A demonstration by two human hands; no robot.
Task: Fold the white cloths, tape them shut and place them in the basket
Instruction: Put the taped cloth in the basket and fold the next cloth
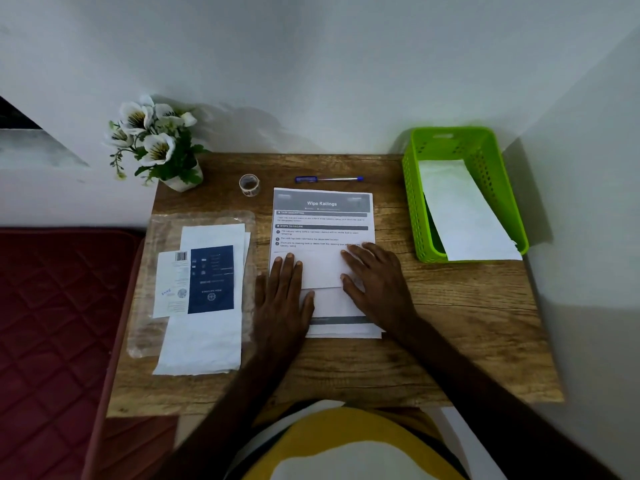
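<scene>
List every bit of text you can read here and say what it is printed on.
"Wipe Railings": heading of the printed sheet under both hands.
"TASK DESCRIPTION" and "STEPS TO FOLLOW": its section bars, only barely legible; the body lines and numbered steps are too small to read.
Dark blue card in the clear packet: white print, upside down and blurred.
White label beside it: barcode and handwriting, unreadable.
Pen and tape roll: nothing legible.
</scene>
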